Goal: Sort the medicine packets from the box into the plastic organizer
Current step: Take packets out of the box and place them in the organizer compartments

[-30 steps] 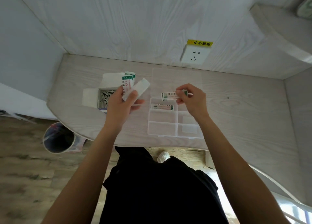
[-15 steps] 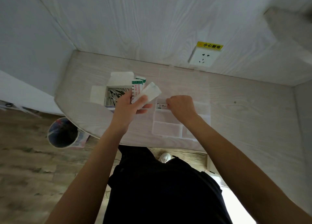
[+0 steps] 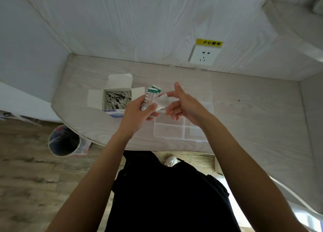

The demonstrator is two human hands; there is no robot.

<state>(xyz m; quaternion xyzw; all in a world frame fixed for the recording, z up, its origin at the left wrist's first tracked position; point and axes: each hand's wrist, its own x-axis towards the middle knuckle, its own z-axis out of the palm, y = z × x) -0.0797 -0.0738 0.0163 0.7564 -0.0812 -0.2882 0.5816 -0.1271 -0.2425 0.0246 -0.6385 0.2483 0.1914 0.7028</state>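
Where desk (image 3: pixel 244 113) meets wall, a socket (image 3: pixel 203 55) (yellow-labelled), wooden floor (image 3: pixel 26 188)

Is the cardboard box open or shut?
Open: the box has its flaps folded outward, and packets show inside.

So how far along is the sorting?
Early. The organizer shows empty near compartments; the far ones are hidden by the hands. The left hand holds a bunch of packets, and the right hand reaches for one. The box is still packed with more.
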